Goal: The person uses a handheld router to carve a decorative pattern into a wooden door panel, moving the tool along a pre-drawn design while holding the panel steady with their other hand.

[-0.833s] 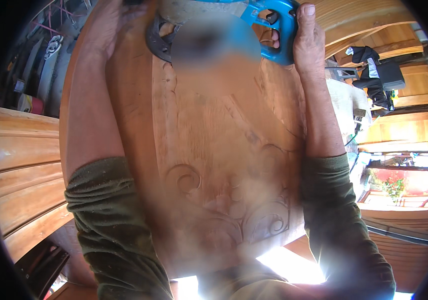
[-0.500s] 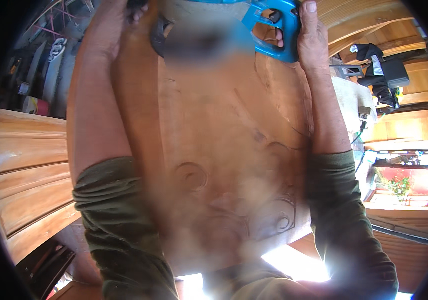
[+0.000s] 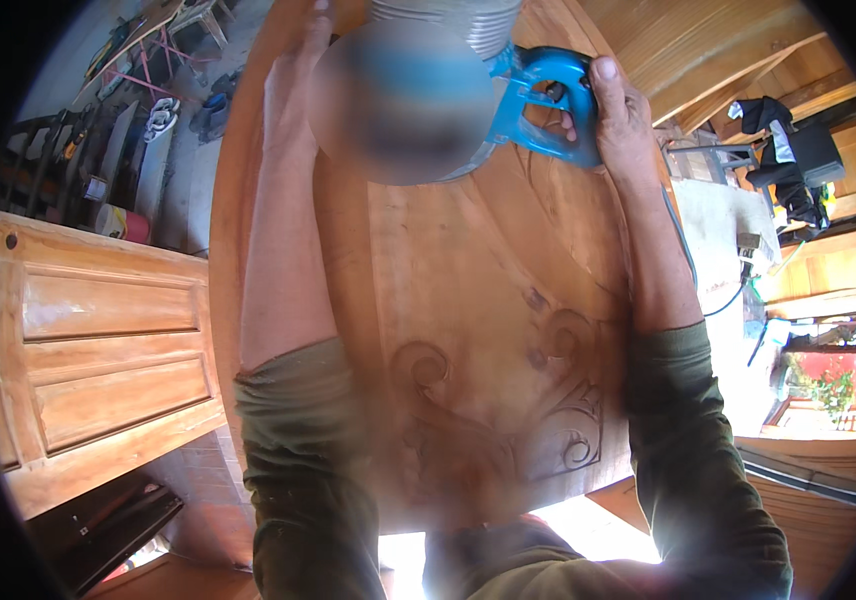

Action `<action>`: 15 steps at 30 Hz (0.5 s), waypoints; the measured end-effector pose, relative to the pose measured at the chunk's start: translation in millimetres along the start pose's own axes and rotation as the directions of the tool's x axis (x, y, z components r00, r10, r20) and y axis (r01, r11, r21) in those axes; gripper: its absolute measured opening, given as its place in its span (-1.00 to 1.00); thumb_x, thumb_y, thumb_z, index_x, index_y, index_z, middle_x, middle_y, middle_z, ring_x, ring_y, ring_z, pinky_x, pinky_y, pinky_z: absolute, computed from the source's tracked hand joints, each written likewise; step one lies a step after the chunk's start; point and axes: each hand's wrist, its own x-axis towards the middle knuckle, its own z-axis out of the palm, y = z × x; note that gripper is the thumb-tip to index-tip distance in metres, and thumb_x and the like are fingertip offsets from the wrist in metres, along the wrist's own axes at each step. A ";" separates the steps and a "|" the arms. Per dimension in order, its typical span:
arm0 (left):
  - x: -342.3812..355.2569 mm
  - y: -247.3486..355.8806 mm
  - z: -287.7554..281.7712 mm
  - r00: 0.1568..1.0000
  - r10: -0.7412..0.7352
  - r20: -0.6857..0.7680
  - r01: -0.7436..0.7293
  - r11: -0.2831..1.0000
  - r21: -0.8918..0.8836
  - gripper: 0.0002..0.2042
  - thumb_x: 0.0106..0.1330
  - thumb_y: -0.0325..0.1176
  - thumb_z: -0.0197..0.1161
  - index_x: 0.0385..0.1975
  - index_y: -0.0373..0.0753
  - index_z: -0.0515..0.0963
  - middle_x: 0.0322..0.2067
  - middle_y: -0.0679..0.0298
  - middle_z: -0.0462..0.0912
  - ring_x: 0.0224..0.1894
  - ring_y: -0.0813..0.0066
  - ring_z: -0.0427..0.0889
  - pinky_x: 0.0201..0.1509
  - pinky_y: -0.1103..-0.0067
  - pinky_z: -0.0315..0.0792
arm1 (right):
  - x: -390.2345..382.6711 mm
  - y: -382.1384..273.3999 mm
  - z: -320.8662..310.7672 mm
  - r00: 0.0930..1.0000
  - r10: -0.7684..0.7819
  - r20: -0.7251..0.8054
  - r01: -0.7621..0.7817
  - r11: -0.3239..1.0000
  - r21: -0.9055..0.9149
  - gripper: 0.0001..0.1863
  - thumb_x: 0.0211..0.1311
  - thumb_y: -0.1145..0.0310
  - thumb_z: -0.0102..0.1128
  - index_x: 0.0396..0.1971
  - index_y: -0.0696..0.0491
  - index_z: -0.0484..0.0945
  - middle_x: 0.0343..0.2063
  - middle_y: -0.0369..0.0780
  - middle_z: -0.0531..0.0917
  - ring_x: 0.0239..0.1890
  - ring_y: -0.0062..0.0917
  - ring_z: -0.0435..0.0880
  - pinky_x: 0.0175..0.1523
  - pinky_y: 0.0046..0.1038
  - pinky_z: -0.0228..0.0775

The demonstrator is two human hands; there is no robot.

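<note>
My right hand (image 3: 626, 115) is closed around the loop handle of a blue power tool (image 3: 560, 140), and fingertips show through the loop. A blurred round spot covers the tool's middle, so its exact kind cannot be made out. Beside the tool's left end is my left hand (image 3: 298, 75), its thumb pointing away; the blur hides its other fingers. A grey ribbed part (image 3: 453, 22) rises at the tool's far side. The tool rests over a large wooden panel (image 3: 448, 260) with carved scrolls (image 3: 420, 366) at its near end.
A panelled wooden door (image 3: 113, 345) lies at the left. Behind it are a pink-and-white tub (image 3: 120, 222) and a low stool (image 3: 203, 18). A dark cable (image 3: 683, 240) runs along the panel's right edge. More wooden pieces, with a black bag (image 3: 813, 150), lie to the right.
The panel, tool and both arms now appear lower in the picture, and the left arm lies further right. More of the left door shows. My right hand keeps its hold on the handle.
</note>
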 end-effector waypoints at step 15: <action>22.6 -32.7 -3.9 0.983 0.186 0.015 -0.178 0.959 -0.221 -0.55 0.51 -0.03 0.01 0.22 -0.15 0.53 0.16 0.30 0.50 -0.05 0.43 0.57 -0.08 0.63 0.49 | 8.5 17.2 -4.4 0.999 0.020 0.035 -0.022 0.998 0.054 -0.39 0.57 -0.19 -0.07 -0.39 0.08 0.61 -0.62 -0.30 0.63 -0.64 -0.66 0.54 -0.51 -0.59 0.39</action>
